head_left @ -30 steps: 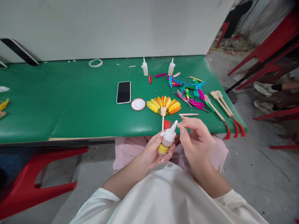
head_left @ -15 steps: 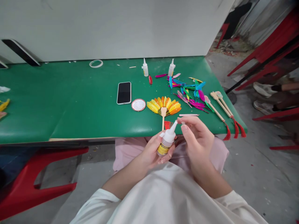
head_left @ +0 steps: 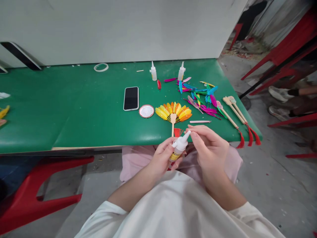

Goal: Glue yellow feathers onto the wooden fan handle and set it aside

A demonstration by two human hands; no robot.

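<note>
Red tassel (head_left: 177, 132) lies partly behind the bottle (head_left: 181, 143) left hand (head_left: 162, 155) grips; right hand (head_left: 212, 147) curls, its hold unclear.

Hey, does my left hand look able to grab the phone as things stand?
Probably not as is: your left hand is wrapped around a squeeze bottle. Otherwise, the phone seems within reach, lying uncovered ahead, beside the round dish.

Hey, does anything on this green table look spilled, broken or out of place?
I see no spill or breakage. The loose feathers lie jumbled beside the yellow fan, one red feather sits apart near a standing bottle, and a pale scrap lies near the wall.
</note>
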